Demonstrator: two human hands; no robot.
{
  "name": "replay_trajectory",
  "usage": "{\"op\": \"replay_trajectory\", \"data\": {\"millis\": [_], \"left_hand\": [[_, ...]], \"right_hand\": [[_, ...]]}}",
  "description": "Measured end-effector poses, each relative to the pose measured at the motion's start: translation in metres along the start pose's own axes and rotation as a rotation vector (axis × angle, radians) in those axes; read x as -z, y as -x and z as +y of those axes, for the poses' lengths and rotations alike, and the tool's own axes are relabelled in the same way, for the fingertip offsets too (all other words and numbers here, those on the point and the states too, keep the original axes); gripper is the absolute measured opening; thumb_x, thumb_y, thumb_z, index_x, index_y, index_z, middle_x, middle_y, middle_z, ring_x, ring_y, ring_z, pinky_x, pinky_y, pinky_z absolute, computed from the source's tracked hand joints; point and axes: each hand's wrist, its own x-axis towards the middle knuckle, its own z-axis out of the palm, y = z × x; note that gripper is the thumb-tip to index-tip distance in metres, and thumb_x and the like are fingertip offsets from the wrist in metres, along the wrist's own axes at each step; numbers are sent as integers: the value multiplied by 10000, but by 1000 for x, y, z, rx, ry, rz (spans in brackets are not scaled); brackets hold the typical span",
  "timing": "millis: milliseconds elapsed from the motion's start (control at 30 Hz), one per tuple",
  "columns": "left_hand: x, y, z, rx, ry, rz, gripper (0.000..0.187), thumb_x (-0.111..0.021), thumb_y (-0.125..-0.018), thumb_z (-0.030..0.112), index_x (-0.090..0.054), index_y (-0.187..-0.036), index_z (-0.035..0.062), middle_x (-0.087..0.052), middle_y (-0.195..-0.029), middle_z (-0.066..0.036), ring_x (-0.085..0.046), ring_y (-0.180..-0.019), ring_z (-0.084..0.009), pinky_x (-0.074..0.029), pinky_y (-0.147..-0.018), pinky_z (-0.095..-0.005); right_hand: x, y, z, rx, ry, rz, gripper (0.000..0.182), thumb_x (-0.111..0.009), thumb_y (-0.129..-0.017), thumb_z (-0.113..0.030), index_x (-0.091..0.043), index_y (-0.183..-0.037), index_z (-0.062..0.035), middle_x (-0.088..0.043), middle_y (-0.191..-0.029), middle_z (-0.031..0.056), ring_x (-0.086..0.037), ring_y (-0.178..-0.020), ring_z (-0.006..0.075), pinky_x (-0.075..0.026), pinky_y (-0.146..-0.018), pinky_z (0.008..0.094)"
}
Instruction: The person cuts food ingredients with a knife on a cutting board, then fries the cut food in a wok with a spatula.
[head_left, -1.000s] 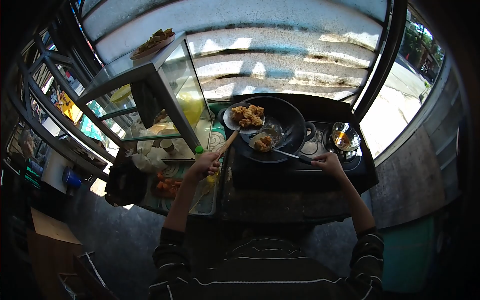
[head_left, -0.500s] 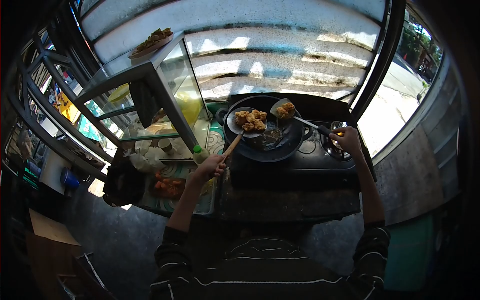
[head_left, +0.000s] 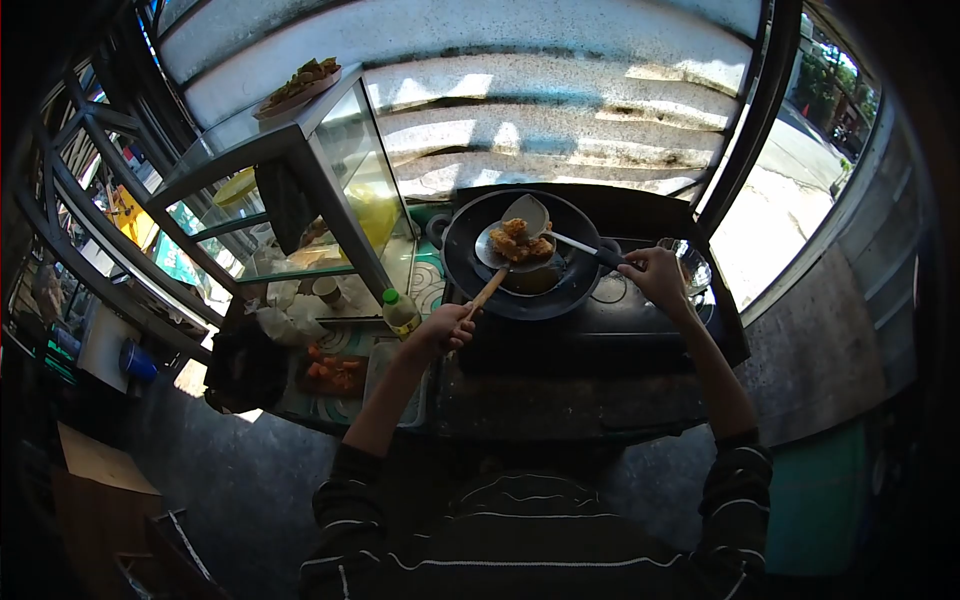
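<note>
My left hand is closed round the wooden handle of a skimmer, whose round head is over the wok. Golden fried pieces lie on that head. In my right hand is the dark grip of a spatula with a pale metal shaft. Its blade is tilted over the skimmer, close against the fried pieces. Beneath both tools, the black wok sits on the stove with dark oil in its bottom.
A glass display case stands at left, with a plate of food on top. Near my left hand are a green-capped bottle and a clear tray. Orange-red pieces lie further left. Corrugated metal sheeting rises behind the stove.
The spatula has moved left from the wok's right side to the skimmer, and its fried pieces are now with the others. The skimmer has shifted slightly right.
</note>
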Motion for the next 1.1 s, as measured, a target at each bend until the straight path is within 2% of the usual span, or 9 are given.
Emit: {"op": "replay_trajectory", "data": {"millis": [67, 100, 167, 400, 700, 767, 900, 967, 1100], "left_hand": [[-1, 0, -1, 2, -23, 12, 221, -334, -906, 279, -432, -945, 85, -364, -594, 38, -286, -392, -19, -241, -320, -133], [-1, 0, -2, 3, -24, 12, 221, -334, -906, 279, -432, -945, 85, -364, -594, 38, -286, -392, -19, -241, -320, -133], [0, -1, -5, -5, -21, 30, 212, -336, -906, 277, -425, -943, 88, -364, -594, 37, -279, -387, -17, -237, -317, -134], [8, 1, -11, -28, -38, 37, 211, -353, -901, 276, -420, -942, 80, -361, -594, 34, -277, -387, -22, -234, -315, -139], [16, 20, -5, -119, -116, 46, 217, -377, -895, 282, -429, -941, 76, -360, -596, 37, -274, -390, -23, -237, -314, -143], [9, 29, -1, -144, -176, 147, 207, -349, -902, 260, -425, -982, 85, -348, -574, 39, -284, -359, -25, -234, -292, -141], [17, 34, 3, -139, -112, 92, 222, -347, -902, 255, -419, -1011, 76, -350, -583, 37, -287, -365, -25, -234, -292, -140], [19, 35, 4, -149, -102, 90, 218, -354, -902, 280, -452, -921, 86, -370, -594, 41, -294, -380, -24, -257, -316, -152], [21, 35, 5, -147, -84, 83, 221, -354, -902, 280, -451, -931, 84, -370, -592, 40, -295, -378, -26, -257, -318, -151]], "right_hand": [[-2, 3, 4, 32, 25, 61, 288, -674, -658, -245, -647, -851, -33, -624, -690, 123, -598, -577, 193, -462, -570, 290], [0, 6, 1, 31, 25, 62, 288, -674, -658, -245, -647, -851, -33, -624, -690, 123, -598, -577, 193, -462, -570, 290], [4, 12, -8, 33, 88, 84, 282, -664, -671, -246, -638, -838, -20, -617, -739, 163, -613, -686, 276, -484, -645, 327], [-5, 16, 1, 71, 113, 168, 290, -646, -692, -242, -621, -883, -26, -619, -777, 154, -610, -715, 274, -482, -661, 346], [-15, 29, 26, -14, 191, 268, 286, -636, -693, -250, -619, -918, -75, -621, -783, 140, -607, -722, 275, -478, -662, 350], [-31, 34, 47, -70, 155, 232, 300, -644, -676, -269, -626, -909, -81, -621, -790, 132, -606, -730, 275, -475, -670, 354], [-49, 46, 62, -158, 121, 111, 304, -655, -652, -302, -643, -875, -96, -621, -806, 124, -602, -746, 274, -470, -682, 351], [-55, 52, 61, -165, 125, 89, 303, -656, -650, -306, -644, -874, -102, -621, -803, 123, -603, -743, 273, -471, -680, 349], [-64, 52, 55, -236, 58, -19, 291, -660, -645, -318, -654, -855, -117, -622, -804, 126, -602, -752, 267, -470, -689, 340]]}}
